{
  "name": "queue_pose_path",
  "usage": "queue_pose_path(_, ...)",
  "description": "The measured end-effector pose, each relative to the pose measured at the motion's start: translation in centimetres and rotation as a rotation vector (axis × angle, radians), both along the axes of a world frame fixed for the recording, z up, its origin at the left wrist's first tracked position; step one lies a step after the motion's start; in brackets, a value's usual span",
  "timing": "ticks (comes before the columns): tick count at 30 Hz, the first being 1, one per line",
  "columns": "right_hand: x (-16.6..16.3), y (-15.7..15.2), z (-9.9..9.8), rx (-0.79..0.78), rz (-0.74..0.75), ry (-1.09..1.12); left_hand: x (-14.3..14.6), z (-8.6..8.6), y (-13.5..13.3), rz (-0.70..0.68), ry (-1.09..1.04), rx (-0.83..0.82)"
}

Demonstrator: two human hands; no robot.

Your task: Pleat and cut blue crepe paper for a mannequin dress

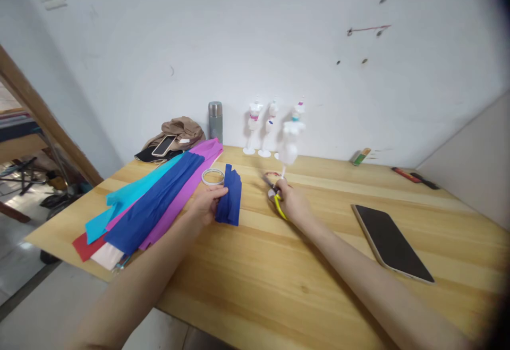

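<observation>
My left hand (206,203) pinches the edge of a small folded piece of dark blue crepe paper (230,196) that lies on the wooden table (279,265). My right hand (290,199) is closed around yellow-handled scissors (274,191), whose blades point left toward the blue piece. A white mannequin-shaped figure (289,143) on a thin stand rises right behind my right hand; whether the hand touches its stand I cannot tell. A roll of clear tape (212,176) lies just behind the blue piece.
Long crepe paper sheets in cyan, dark blue, purple, red and white (151,201) lie at the left. A tablet (390,241) lies at the right. At the back stand three small white figures (263,127), a steel flask (215,120), a brown cloth with a phone (164,145), and a small box (360,156).
</observation>
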State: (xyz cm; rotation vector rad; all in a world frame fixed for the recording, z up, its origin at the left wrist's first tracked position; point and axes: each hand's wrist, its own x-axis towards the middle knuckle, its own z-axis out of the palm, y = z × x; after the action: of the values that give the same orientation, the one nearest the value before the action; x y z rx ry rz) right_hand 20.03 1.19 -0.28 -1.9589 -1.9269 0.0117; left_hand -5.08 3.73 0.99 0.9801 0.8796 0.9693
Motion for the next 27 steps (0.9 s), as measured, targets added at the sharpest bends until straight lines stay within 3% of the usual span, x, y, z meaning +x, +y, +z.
queue_pose_path(4, -0.4, 0.0, -2.1, 0.007, -0.021, -0.033, -0.2, -0.2, 0.2, -0.006, -0.028, -0.054)
queue_pose_path(9, 0.0, -0.4, -2.1, 0.043, 0.05, -0.026, -0.4, 0.1, 0.5, -0.029, -0.063, -0.048)
queue_pose_path(16, -0.5, -1.0, -2.6, 0.066, 0.299, 0.055, -0.5, 0.2, 0.7, 0.005, -0.092, -0.067)
queue_pose_path(20, -0.4, -0.8, -3.1, 0.094, 0.353, 0.106, -0.3, 0.3, 0.5, -0.006, -0.076, -0.056)
queue_pose_path(27, -0.3, -0.6, -3.2, 0.119, 0.38, 0.125, 0.8, -0.2, -0.3, 0.289, 0.274, 0.155)
